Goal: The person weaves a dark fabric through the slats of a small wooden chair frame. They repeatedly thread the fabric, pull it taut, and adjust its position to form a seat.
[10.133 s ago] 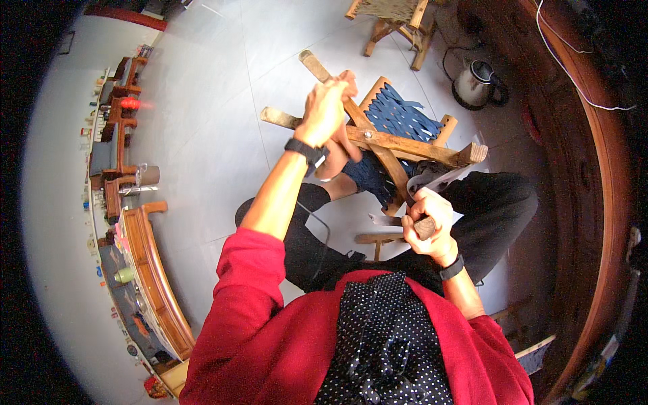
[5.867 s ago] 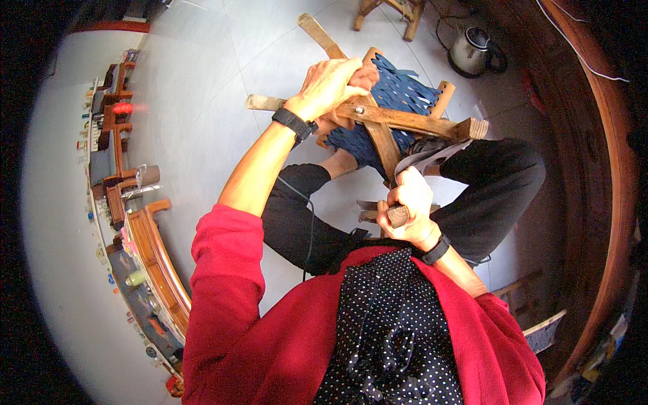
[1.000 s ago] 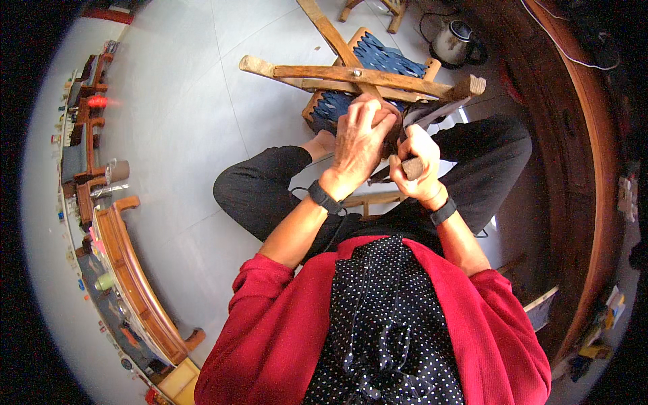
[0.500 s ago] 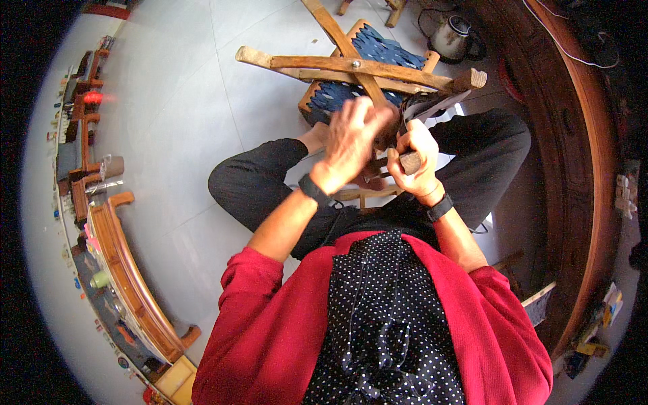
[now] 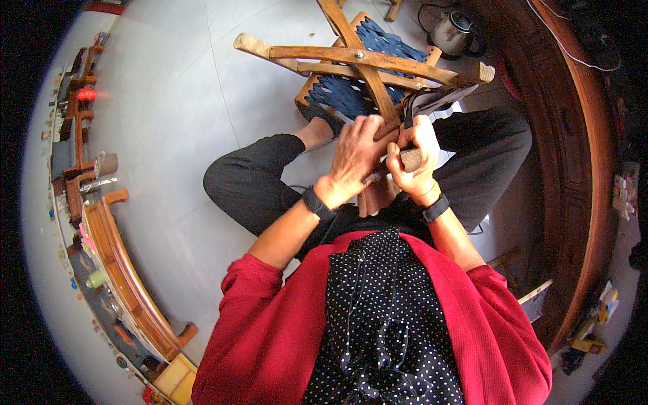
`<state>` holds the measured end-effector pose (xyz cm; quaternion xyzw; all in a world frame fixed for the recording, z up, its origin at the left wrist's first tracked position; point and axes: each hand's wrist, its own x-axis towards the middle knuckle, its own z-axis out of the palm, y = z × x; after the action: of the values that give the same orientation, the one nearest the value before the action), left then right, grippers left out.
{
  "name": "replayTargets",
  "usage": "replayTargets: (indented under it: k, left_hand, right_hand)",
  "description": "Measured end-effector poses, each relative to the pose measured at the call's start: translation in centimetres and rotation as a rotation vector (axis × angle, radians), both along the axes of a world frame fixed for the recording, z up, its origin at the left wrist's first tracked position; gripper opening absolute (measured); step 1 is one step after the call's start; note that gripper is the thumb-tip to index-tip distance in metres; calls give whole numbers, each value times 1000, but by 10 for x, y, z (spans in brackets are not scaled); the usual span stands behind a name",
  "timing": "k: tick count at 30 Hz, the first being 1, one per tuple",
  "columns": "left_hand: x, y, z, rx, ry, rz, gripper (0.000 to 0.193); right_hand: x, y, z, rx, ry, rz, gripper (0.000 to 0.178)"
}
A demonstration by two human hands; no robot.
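A wooden folding stool [image 5: 324,52] with crossed, bolted legs lies in front of me. Blue fabric strips [image 5: 381,47] are woven across part of its frame. My right hand [image 5: 420,169] is wrapped round a wooden bar, whose square end [image 5: 411,160] sticks out between thumb and fingers. Dark grey strips [image 5: 435,101] hang loose just beyond that hand. Close beside it, my left hand [image 5: 356,152] has its fingers curled in at the same bar. What those fingers pinch is hidden.
A kettle [image 5: 452,34] stands on the floor beyond the stool. Dark wooden furniture [image 5: 574,135] runs along the right side. A wooden bench [image 5: 125,270] and a bin [image 5: 106,164] are at the left. My bent knees [image 5: 246,179] flank the work.
My left hand, blurred before, has come down and right against the bar beside my right hand. The stool has shifted slightly. My right hand keeps its hold.
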<state>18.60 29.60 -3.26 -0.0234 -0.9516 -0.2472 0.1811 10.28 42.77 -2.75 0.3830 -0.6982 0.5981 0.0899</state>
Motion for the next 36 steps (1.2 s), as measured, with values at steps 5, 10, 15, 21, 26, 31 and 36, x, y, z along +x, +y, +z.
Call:
replayTargets:
  k: [5,10,15,21,26,31,36]
  left_hand:
    - [-48,-42,3,-175,13,93,38]
    - [-50,-40,18,-138,61,150,39]
    - [2,5,10,258,26,-96,44]
    - [-44,-39,1,-201,-32,48,39]
    - [-67,-58,16,-195,94,167,39]
    - [-18,-10,23,-48,-97,49,50]
    - [4,-25,41,354,-176,-20,53]
  right_hand:
    - [-2,1,1,19,21,9,26]
    - [-1,2,5,24,-19,8,26]
    - [-4,3,3,21,-2,20,24]
    - [-4,5,4,32,0,25,26]
    - [-3,5,7,46,-12,-1,26]
    - [-4,6,7,36,12,19,26]
    - [-5,6,9,49,-14,7,25]
